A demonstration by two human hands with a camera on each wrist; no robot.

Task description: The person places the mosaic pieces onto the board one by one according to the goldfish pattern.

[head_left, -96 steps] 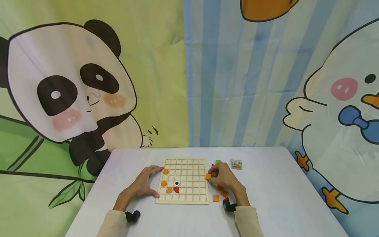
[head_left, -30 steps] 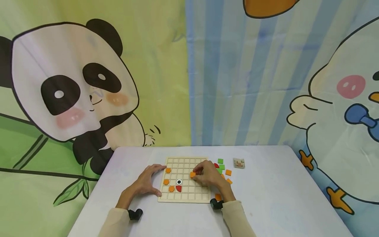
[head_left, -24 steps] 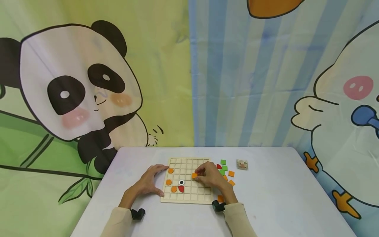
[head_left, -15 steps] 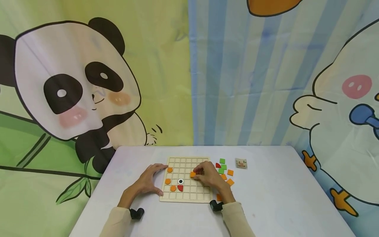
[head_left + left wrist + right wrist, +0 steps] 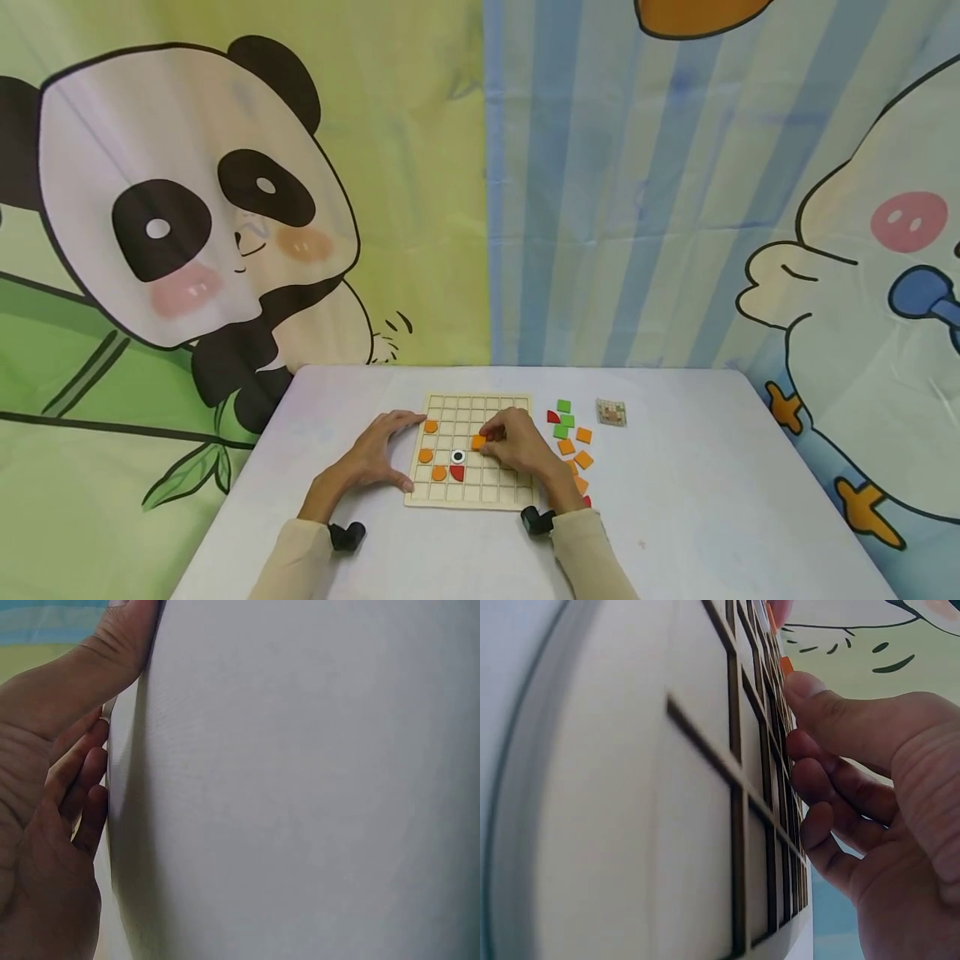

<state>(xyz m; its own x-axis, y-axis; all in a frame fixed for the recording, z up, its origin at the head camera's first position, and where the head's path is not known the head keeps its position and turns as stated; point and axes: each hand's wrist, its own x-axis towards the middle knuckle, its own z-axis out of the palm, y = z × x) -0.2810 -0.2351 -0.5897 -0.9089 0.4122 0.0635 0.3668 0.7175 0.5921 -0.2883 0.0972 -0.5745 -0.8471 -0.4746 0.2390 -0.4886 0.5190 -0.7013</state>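
A pale wooden grid board (image 5: 480, 498) lies on the table. My right hand (image 5: 516, 442) pinches an orange square tile (image 5: 477, 443) over the middle of the board, just right of and above a white disc with a black dot (image 5: 458, 457). In the right wrist view, the thumb and fingertips of my right hand (image 5: 855, 772) are right at the grid, with a bit of orange tile (image 5: 787, 666) at the thumb tip. My left hand (image 5: 372, 454) rests at the board's left edge, thumb and fingers spread apart; the left wrist view shows the same hand (image 5: 56, 750) beside the table surface.
On the board sit a red quarter-round piece (image 5: 457, 472) and orange round pieces, one of them an orange disc (image 5: 431, 427) near the left edge. Right of the board lie several orange squares (image 5: 583, 435), green squares (image 5: 563, 407) and red pieces (image 5: 552, 417). A small patterned card (image 5: 611, 412) lies farther right.
From the board's right edge, my right hand has carried the orange square tile leftward over the grid, lately shifting a little farther left. My left hand stays at the board's left edge.
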